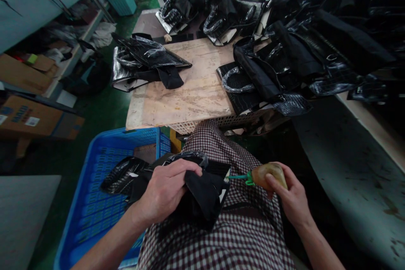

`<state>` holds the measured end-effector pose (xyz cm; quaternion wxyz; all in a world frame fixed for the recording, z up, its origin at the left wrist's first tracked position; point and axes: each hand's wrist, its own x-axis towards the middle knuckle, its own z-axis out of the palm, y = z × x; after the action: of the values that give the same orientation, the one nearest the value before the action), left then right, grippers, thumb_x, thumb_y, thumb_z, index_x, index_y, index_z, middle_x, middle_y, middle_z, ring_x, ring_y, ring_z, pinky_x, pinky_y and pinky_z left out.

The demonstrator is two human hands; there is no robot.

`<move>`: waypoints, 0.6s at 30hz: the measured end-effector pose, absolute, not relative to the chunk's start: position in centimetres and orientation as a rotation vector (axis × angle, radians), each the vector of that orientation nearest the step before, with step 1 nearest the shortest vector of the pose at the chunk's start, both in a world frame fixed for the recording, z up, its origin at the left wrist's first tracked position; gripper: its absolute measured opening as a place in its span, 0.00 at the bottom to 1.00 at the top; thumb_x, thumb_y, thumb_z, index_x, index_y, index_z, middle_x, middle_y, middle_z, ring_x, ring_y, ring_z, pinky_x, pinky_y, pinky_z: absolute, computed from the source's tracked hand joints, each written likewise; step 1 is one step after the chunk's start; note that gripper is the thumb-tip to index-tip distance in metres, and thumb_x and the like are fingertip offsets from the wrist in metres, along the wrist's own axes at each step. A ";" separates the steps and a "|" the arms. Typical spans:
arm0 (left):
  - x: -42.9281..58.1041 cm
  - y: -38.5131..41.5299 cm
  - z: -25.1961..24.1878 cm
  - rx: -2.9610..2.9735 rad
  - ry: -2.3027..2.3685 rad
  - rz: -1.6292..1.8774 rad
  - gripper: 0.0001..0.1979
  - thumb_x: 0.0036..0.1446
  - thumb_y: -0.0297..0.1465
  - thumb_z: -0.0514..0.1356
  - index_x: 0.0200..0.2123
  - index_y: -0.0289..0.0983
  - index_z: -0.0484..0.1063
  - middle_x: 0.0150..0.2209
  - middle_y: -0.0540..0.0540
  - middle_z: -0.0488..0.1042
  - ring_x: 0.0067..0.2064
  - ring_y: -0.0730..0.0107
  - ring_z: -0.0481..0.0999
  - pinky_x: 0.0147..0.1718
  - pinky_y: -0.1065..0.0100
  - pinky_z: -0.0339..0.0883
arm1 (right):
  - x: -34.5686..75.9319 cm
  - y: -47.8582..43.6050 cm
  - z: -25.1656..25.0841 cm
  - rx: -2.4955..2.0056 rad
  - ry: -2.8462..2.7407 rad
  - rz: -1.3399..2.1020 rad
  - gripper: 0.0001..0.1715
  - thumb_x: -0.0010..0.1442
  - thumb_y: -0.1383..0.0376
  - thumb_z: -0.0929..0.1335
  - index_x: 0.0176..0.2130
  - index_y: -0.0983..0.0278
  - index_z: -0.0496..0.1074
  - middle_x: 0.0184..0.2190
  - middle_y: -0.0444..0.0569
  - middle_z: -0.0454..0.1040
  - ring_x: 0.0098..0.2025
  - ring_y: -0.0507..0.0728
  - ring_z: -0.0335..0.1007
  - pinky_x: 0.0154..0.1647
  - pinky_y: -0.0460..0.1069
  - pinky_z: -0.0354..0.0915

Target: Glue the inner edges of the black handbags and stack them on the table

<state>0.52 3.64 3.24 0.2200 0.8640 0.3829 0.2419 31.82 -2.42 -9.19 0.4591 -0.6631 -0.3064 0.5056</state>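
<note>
On my lap lies a black bag piece [202, 194] with a fabric flap and plastic-wrapped parts. My left hand [167, 187] is closed on it, with thumb and fingers pinching the dark fabric. In my right hand [289, 194] is a yellowish squeeze bottle [268, 175], held on its side with the fingers around it. Its thin green nozzle [237, 176] points left, and the tip is at the right edge of the bag piece, near a small pale patch. Checked cloth [240, 240] covers my lap beneath.
A blue plastic basket [84, 194] stands at my left, partly under the bag piece. Ahead is a wooden board [190, 88] bearing a black bag [145, 63] and another with a wrapped handle [238, 82]. Many more black bags [348, 42] are heaped at right. Cardboard boxes [31, 118] sit at left.
</note>
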 end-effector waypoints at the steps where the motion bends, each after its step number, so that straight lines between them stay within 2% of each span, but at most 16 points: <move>1: 0.5 3.6 3.2 2.388 1.058 0.666 0.12 0.64 0.21 0.51 0.37 0.34 0.74 0.38 0.45 0.80 0.39 0.72 0.80 0.40 0.75 0.74 | 31.8 -2.4 -9.1 -1.643 -0.766 1.236 0.30 0.50 0.51 0.76 0.48 0.61 0.70 0.39 0.49 0.74 0.31 0.57 0.70 0.21 0.47 0.69; 7: 0.5 3.6 3.2 2.385 1.070 0.672 0.11 0.63 0.22 0.51 0.36 0.35 0.74 0.38 0.45 0.80 0.39 0.71 0.80 0.39 0.74 0.75 | 32.0 -2.6 -9.3 -1.699 -0.839 1.091 0.29 0.51 0.51 0.76 0.48 0.60 0.69 0.42 0.49 0.74 0.39 0.60 0.72 0.29 0.48 0.71; 12: 0.5 3.7 3.0 2.378 1.067 0.670 0.12 0.63 0.22 0.52 0.37 0.35 0.75 0.38 0.45 0.80 0.39 0.71 0.81 0.39 0.73 0.75 | 31.6 -2.5 -9.7 -1.698 -0.835 1.101 0.31 0.51 0.50 0.75 0.49 0.61 0.68 0.42 0.50 0.73 0.36 0.60 0.72 0.26 0.48 0.70; 18: 0.3 3.7 2.9 2.366 1.080 0.696 0.12 0.63 0.22 0.52 0.37 0.35 0.75 0.38 0.45 0.80 0.40 0.71 0.80 0.40 0.73 0.75 | 31.3 -2.3 -9.5 -1.732 -0.764 1.029 0.34 0.49 0.49 0.76 0.49 0.61 0.68 0.40 0.48 0.73 0.25 0.54 0.69 0.24 0.50 0.70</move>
<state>0.30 3.69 2.90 0.2226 0.8568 0.3910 0.2518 31.32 -2.25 -9.54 0.4737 -0.7079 -0.3124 0.4207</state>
